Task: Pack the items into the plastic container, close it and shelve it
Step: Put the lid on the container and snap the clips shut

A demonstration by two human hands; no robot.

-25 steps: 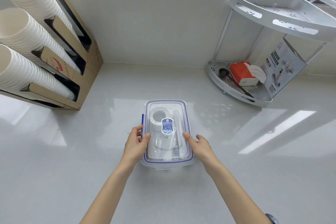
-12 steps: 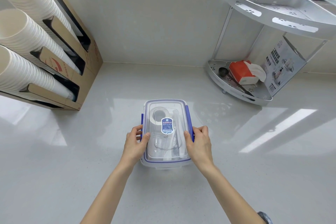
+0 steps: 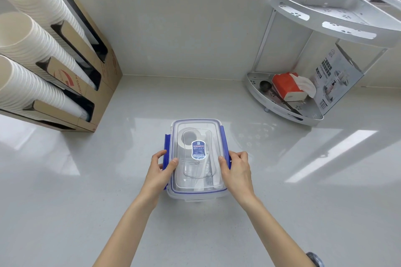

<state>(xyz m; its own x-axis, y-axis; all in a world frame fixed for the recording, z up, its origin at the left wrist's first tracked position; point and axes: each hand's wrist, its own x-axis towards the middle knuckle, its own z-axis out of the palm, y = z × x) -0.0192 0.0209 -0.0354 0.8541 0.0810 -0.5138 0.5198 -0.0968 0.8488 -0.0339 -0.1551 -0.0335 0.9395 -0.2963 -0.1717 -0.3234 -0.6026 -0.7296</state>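
A clear plastic container with a blue-trimmed lid sits on the white counter in the middle. Through the lid I see a roll of white tape and a few pale utensils. A blue label is stuck on the lid. My left hand grips the blue side latch on the left, thumb on the lid. My right hand holds the blue latch on the right side, thumb on the lid edge.
A cardboard dispenser with three stacks of white paper cups stands at the left. A white two-tier corner shelf stands at the back right, holding a red tissue pack, a black spoon and a printed box.
Both hands have shifted from pressing the lid's sides to gripping the blue side latches; the latches now stick out more on both sides. The container has stayed in place.
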